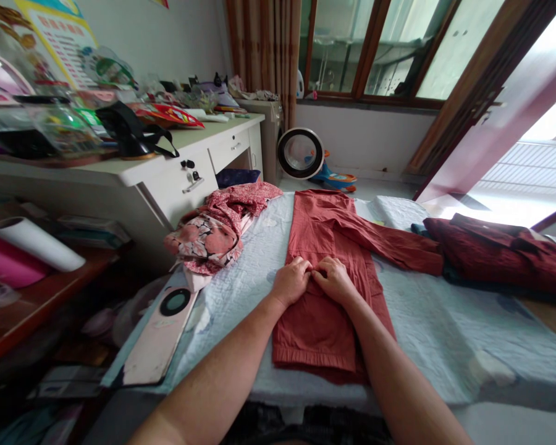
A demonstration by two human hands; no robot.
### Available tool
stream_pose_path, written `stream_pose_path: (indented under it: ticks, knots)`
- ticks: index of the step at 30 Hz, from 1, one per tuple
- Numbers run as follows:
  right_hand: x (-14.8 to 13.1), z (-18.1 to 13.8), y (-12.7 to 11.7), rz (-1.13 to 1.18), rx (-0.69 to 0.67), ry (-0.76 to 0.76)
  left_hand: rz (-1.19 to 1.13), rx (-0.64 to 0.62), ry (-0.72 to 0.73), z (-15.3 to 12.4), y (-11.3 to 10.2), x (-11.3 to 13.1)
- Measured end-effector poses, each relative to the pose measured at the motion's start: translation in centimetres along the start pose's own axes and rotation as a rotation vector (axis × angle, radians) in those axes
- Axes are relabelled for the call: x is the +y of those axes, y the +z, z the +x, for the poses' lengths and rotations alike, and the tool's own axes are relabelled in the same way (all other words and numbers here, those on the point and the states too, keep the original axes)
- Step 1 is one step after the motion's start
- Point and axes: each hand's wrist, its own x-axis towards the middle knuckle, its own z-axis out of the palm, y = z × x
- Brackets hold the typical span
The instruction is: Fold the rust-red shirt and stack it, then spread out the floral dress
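Here, left hand [293, 281] and right hand [334, 279] extend forward, fingers clamped on the shirt [319, 324]; cloth [430, 334] lies beneath it, window [338, 59] beyond.

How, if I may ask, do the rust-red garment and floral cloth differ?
The rust-red garment is plain; the floral cloth is patterned. The garment lies mostly flat, the cloth bunched. The left hand and right hand touch the garment, not the cloth. Both fabrics are reddish.

Bare L hand [293, 281] & bare R hand [336, 281] hide part of the rust-red fabric garment [312, 330]; grip unclear. Folded dark-red cloth pile [505, 253] cut off at R edge; yellow-bordered paper poster's [65, 43] txt too blurred.
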Motion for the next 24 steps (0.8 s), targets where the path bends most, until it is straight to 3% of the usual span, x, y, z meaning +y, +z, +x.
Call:
stream_pose_path:
  ticks: [24]
  knots:
    - [0.34,-0.13,-0.38,0.074,0.006,-0.035,0.032,0.004,0.037,0.15,0.19,-0.34]
